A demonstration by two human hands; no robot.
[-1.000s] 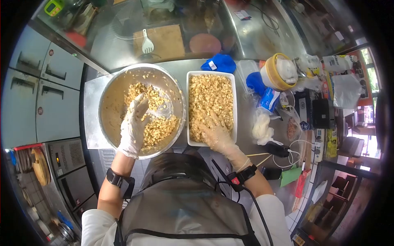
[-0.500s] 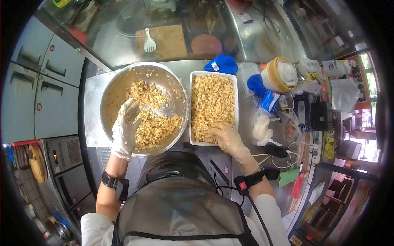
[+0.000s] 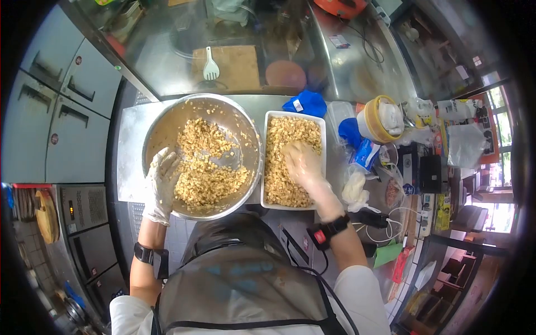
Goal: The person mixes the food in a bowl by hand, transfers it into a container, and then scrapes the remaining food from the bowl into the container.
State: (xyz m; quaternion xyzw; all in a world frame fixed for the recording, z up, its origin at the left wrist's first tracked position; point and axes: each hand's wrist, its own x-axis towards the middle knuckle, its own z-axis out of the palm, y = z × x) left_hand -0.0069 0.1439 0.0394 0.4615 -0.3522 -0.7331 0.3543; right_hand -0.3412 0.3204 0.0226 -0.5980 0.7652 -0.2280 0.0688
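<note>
Left hand [image 3: 161,187] open-fingered at the steel bowl [image 3: 159,131]'s left rim; a heavy lean could tip the chopped mix [image 3: 206,187] inside. Rightward, white tray [image 3: 324,145], filled near its rim: right hand [image 3: 304,167] on the pile [image 3: 285,190], grip hidden; hard pushing might spill pieces.
</note>
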